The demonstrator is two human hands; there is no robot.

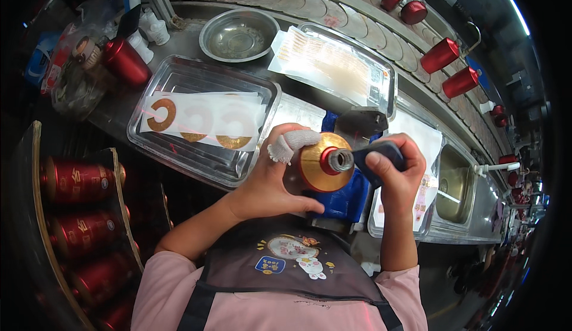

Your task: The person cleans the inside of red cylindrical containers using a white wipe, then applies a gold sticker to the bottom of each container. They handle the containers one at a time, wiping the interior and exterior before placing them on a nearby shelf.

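My left hand (272,177) grips a red bottle with a gold shoulder (324,174) by its side, and a white knit sleeve (295,143) covers one finger. The bottle's open glass neck (341,160) points up towards me. In my right hand (400,166) is a dark flat pad (375,163), pinched between thumb and fingers close beside the neck. Under the bottle lies a blue cloth (342,201) on a metal stand. To the left, a steel tray (205,170) holds white transfer sheets (201,116) with gold C-shaped pieces.
Behind stand a steel basin (239,36) and a tray of striped sheets (330,63). A slatted conveyor (286,3) carries red bottles (440,55). At right are another sheet tray (377,230) and a sink (455,192). Decorated bottles (80,179) fill a rack at lower left.
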